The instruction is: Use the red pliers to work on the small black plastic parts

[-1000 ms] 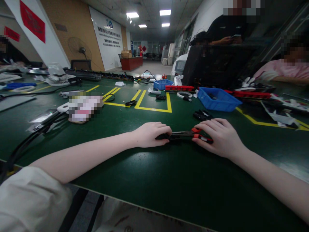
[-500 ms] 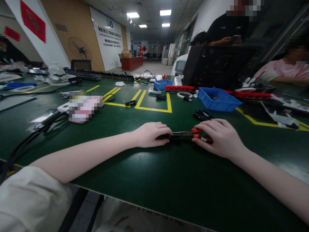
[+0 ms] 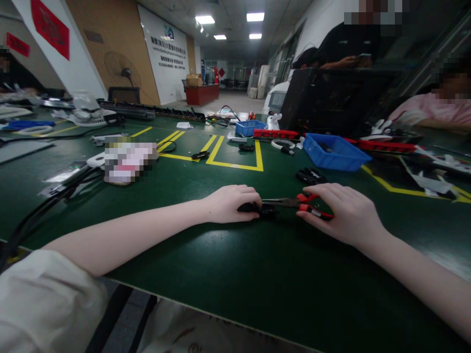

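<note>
My left hand (image 3: pixel 235 205) is closed around a small black part (image 3: pixel 265 211), whose right end sticks out past the fingers just above the table. My right hand (image 3: pixel 344 211) grips red-and-black needle-nose pliers (image 3: pixel 312 210) by the handles, which are somewhat spread. The long metal jaws point left and reach the upper side of the black part, beside my left fingertips. Whether the jaw tips pinch anything there is too small to tell. Behind my right hand lies a cluster of black parts (image 3: pixel 309 175) on the table.
A blue bin (image 3: pixel 336 153) stands beyond my right hand, and a smaller blue bin (image 3: pixel 250 128) farther back. At left lie a phone (image 3: pixel 128 164) and black cables (image 3: pixel 69 189). Yellow tape (image 3: pixel 235 165) marks the green table (image 3: pixel 235 274). Two people sit or stand at right.
My right hand has moved slightly right with the pliers, and their handles are spread a little wider. More of the black part shows beside my left hand, which stays nearly in place.
</note>
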A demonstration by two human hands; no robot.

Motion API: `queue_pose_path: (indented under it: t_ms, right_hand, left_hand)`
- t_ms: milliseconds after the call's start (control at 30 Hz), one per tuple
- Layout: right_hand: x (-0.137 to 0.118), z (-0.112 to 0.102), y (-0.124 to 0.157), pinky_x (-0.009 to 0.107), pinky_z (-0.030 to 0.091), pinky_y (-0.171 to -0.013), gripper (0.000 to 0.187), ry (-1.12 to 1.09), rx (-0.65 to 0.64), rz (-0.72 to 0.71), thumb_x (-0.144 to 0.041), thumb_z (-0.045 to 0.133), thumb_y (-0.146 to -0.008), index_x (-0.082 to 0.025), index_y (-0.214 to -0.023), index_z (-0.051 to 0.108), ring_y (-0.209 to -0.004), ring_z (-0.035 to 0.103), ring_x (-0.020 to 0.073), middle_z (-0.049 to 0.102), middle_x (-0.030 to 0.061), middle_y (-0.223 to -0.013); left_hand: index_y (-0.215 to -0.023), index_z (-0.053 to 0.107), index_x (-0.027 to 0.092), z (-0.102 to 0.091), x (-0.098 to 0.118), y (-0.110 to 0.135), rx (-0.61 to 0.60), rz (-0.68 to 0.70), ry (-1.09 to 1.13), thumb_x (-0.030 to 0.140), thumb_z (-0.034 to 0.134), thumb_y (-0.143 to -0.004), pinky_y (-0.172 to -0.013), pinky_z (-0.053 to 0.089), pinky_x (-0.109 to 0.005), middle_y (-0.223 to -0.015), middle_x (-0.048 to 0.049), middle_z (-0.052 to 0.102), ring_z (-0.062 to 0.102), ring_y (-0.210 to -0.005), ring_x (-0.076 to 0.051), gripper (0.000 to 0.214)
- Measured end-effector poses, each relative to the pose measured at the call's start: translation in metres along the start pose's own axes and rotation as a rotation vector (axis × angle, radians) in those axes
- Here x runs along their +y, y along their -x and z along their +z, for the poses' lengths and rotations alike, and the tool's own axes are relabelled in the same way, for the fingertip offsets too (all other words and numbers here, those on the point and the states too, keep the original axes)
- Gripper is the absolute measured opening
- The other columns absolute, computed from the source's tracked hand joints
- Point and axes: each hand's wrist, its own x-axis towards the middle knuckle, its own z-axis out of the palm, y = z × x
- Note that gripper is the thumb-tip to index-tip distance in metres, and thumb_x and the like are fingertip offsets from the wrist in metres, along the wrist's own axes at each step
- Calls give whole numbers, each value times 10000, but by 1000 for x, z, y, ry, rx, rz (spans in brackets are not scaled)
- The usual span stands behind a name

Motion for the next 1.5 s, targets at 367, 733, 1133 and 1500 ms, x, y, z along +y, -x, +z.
queue_pose_path:
  t_ms: [367,733,1133,1500]
  right_hand:
    - [-8,-4,-4,405,551,-668,314,-51,-52,9,-478,613,-969,-190,-1081,666,-827,736,289,757,130,-985]
    - [-11,-3,-3,446,552,-658,298,-69,-82,45,-480,608,-966,-209,-1074,666,-827,734,320,759,142,-993]
    - [-10,-2,-3,412,558,-658,289,-27,-60,-8,-467,619,-971,-201,-1079,651,-818,736,287,760,129,-991]
    - [-10,0,0,382,571,-642,320,-161,-123,55,-505,597,-970,-206,-1052,678,-766,728,254,755,108,-954]
  left_hand:
    - [-1064,689,166,0,-1,1,16,20,70,273,698,-957,-891,527,-329,-1126,-75,701,668,-1029,-210,151]
    - [-1058,690,172,2,-5,1,15,24,103,270,701,-956,-917,532,-335,-1147,-79,700,672,-1058,-213,142]
    - [-1083,688,167,1,-6,0,6,18,116,262,710,-944,-925,532,-356,-1156,-81,704,672,-1068,-219,170]
    - [-1076,692,173,3,-8,1,26,37,152,264,697,-946,-902,548,-348,-1207,-98,668,667,-1087,-222,158]
